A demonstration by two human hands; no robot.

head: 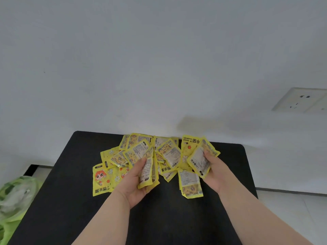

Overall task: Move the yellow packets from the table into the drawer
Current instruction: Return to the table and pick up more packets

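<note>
1. Yellow packets (169,154) are lying in a loose, overlapping heap on the far half of the black table (159,218), close to the white wall (159,68).
2. My left hand (134,183) is gripping a small bunch of packets (147,171), with my thumb and fingers curling round its lower part. The bunch is tilting up on edge over the middle of the heap.
3. My right hand (215,171) is holding a second clutch of packets (200,160) at the right end of the heap. My thumb is pressing on the printed face and my fingers are wrapping behind. How many packets it is holding, I cannot tell.
4. A packet with a red-haired cartoon figure (101,179) is lying flat and face up at the near left corner of the heap.
5. Another flat packet (190,184) is lying with its text side up, just beside my right wrist.
6. A green plastic bag (14,197) is sitting off the table's left edge.
7. A white wall socket (299,99) is showing on the wall to the right, above the table.
</note>
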